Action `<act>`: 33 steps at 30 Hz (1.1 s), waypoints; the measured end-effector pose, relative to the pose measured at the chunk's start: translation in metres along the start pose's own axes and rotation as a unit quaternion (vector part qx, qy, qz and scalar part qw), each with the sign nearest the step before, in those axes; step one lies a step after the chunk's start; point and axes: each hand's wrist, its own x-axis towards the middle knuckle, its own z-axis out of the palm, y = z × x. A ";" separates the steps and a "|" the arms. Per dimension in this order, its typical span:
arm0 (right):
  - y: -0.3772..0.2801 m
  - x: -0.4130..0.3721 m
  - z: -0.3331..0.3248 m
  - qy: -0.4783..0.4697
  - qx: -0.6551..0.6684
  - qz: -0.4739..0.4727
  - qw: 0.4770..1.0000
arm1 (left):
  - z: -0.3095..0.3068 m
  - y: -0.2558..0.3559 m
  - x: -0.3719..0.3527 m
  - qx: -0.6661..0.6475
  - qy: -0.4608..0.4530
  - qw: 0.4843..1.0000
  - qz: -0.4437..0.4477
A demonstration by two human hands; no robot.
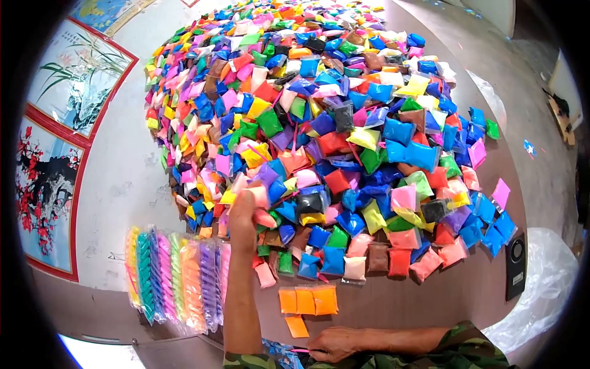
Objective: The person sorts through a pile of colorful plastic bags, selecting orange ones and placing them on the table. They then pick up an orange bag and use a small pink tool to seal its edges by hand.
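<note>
A large heap of small coloured packets [270, 123] covers the table [381, 301]. My left hand [243, 212] reaches to the heap's near left edge, its fingers closed round a pink packet [259, 197]. Near the table's front edge, my right hand [332, 344] is closed on a thin pink stick [299, 350], above a blue patterned thing [279, 353] that is partly hidden. Between my hands and the heap lie three orange packets [305, 301] in a row, with a single orange packet [297, 326] just below them.
Long clear sleeves of coloured tools [178, 277] lie at the left by the wall. A black device [515, 265] rests at the table's right edge. Clear plastic sheeting [544, 283] hangs beyond it. Framed pictures [49, 184] are on the left wall.
</note>
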 end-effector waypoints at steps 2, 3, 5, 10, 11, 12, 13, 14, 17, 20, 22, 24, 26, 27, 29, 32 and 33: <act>-0.002 0.002 -0.003 -0.009 0.012 0.002 1.000 | 0.007 0.005 -0.005 0.233 -0.020 0.971 0.057; -0.005 0.002 -0.005 -0.011 0.011 0.002 1.000 | 0.012 0.002 -0.006 0.270 -0.018 0.956 0.114; -0.009 0.001 -0.008 -0.014 0.008 0.004 1.000 | 0.022 0.003 -0.009 0.326 -0.010 0.922 0.211; -0.004 0.002 -0.005 -0.019 0.014 0.011 1.000 | 0.013 0.003 -0.010 0.345 0.022 0.914 0.213; -0.003 0.002 -0.005 -0.020 0.021 0.013 0.999 | 0.008 0.002 -0.011 0.324 0.040 0.926 0.189; -0.004 0.002 -0.006 -0.019 0.016 0.014 1.000 | 0.004 0.002 -0.012 0.303 0.057 0.937 0.164; -0.005 0.002 -0.005 -0.018 0.013 0.015 1.000 | 0.002 0.006 -0.016 0.259 0.091 0.957 0.098; -0.006 0.001 -0.005 -0.016 0.009 0.017 1.000 | -0.007 0.003 -0.016 0.255 0.128 0.953 0.100; -0.006 0.000 -0.002 -0.005 -0.001 0.009 1.000 | -0.051 -0.016 -0.005 0.236 0.220 0.942 0.092; -0.006 0.001 -0.003 -0.002 0.007 0.009 1.000 | -0.088 -0.027 0.005 0.207 0.263 0.941 0.055; -0.021 -0.005 -0.006 0.062 -0.013 -0.018 0.998 | -0.098 -0.027 0.012 0.193 0.267 0.944 0.024; -0.024 -0.005 -0.006 0.091 -0.022 -0.028 0.995 | -0.103 -0.028 0.017 0.203 0.269 0.942 0.010; -0.020 -0.004 -0.004 0.087 -0.021 -0.019 0.996 | -0.113 -0.035 0.027 0.198 0.267 0.943 -0.010; -0.022 -0.004 -0.007 0.072 -0.023 -0.005 0.997 | -0.123 -0.047 0.035 0.176 0.250 0.952 -0.014; -0.031 -0.005 -0.014 0.042 -0.026 0.022 0.999 | -0.133 -0.063 0.044 0.131 0.241 0.961 -0.038; -0.037 -0.006 -0.017 0.055 -0.012 0.033 0.998 | -0.143 -0.066 0.054 0.121 0.224 0.962 -0.098; -0.034 -0.005 -0.015 0.055 -0.007 0.026 0.998 | -0.145 -0.065 0.057 0.127 0.218 0.960 -0.121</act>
